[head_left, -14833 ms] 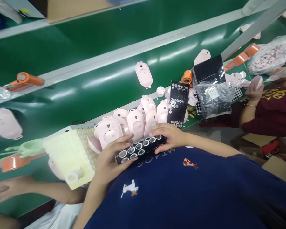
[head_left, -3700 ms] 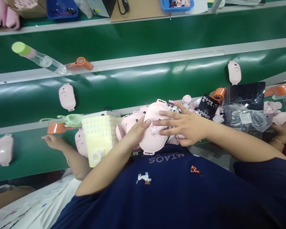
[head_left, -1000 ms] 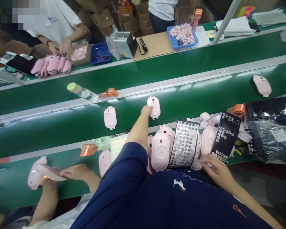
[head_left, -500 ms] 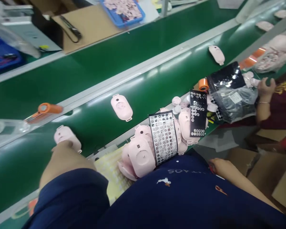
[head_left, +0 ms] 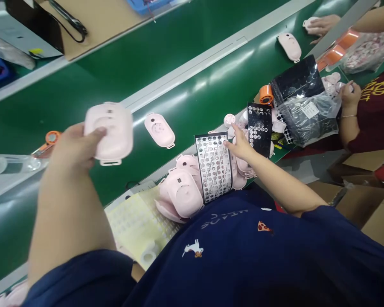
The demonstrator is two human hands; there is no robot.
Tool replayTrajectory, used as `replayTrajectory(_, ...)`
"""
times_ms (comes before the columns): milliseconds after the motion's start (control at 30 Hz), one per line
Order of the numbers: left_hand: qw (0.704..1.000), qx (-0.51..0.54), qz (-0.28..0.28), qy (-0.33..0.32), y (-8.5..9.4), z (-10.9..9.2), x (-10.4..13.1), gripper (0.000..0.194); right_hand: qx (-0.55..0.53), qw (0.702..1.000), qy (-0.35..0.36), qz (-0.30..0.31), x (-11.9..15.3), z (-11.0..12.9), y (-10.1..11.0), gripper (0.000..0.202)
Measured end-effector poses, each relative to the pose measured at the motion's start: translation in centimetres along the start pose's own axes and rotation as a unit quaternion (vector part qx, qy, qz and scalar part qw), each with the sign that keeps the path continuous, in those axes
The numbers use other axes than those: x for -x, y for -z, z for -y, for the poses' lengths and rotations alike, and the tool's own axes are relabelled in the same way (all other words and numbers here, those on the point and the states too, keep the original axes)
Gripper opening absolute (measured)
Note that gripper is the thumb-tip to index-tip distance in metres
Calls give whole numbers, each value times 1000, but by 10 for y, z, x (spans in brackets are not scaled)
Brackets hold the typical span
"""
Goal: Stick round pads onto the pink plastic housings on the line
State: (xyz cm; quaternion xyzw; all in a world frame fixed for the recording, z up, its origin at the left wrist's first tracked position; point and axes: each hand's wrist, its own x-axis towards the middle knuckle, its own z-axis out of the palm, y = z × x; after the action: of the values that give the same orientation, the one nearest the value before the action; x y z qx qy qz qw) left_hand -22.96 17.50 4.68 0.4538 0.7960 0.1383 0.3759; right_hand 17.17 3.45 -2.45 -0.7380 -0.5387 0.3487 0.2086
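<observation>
Raised over the green belt, my left hand (head_left: pixel 78 145) grips a pink plastic shell (head_left: pixel 117 132), thumb on its face. My right hand (head_left: pixel 241 145) is at the upper right corner of a silver dotted sticker sheet (head_left: pixel 213 170), thumb and index finger apart. That sheet lies over a pile of pink shells (head_left: pixel 188 194). Just beyond my right hand are small round pink parts (head_left: pixel 229 120) and a black sticker sheet (head_left: pixel 259 128). Another pink shell (head_left: pixel 160 131) lies on the belt between my hands.
Yellow sheet (head_left: pixel 131 221) lies left of the pile. Orange tape rolls (head_left: pixel 266 94) and black and clear bags (head_left: pixel 310 119) are at right. One co-worker's hand (head_left: pixel 350 94) is beside the bags; another (head_left: pixel 323 26) touches a shell on the belt. A metal rail (head_left: pixel 185 74) divides the belts.
My left hand has lifted the shell off the belt and moved right. My right hand has come up from beside my body to the sticker sheet. A co-worker's hand has appeared at upper right.
</observation>
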Motion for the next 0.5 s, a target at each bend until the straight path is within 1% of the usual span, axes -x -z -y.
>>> replayTrajectory(33, 994, 87, 52, -34, -8, -7, 19, 58, -29, 999, -29, 13, -12, 0, -5, 62)
replayTrajectory(67, 976, 169, 115, -69, -17, -11, 39, 67, -50, 997, -44, 32, -21, 1, -7, 57)
replayTrajectory(100, 956, 233, 151, -93, -25, -11, 59, 74, -64, 996, -47, 47, -27, 2, -7, 50)
replayTrajectory(133, 937, 280, 180, -104, -33, -8, 78, 78, -74, 995, -39, 59, -29, 3, -4, 42)
replayTrajectory(167, 924, 317, 188, -97, -40, -3, 97, 78, -80, 994, -28, 66, -28, 3, 3, 36)
replayTrajectory(200, 917, 346, 181, -76, -47, 4, 115, 76, -94, 993, -17, 71, -25, 3, 12, 31)
replayTrajectory(233, 912, 369, 170, -51, -53, 12, 132, 74, -120, 990, -2, 75, -19, 2, 25, 29)
replayTrajectory(300, 901, 405, 152, 0, -67, 27, 164, 74, -198, 976, 37, 79, -5, -3, 56, 30)
replayTrajectory(367, 890, 429, 152, 36, -82, 38, 193, 78, -292, 950, 79, 76, 11, -12, 92, 34)
replayTrajectory(433, 881, 442, 159, 51, -102, 41, 217, 82, -368, 922, 112, 50, 22, -23, 130, 33)
replayTrajectory(500, 888, 434, 150, 32, -127, 39, 233, 84, -422, 894, 148, 10, 25, -33, 165, 34)
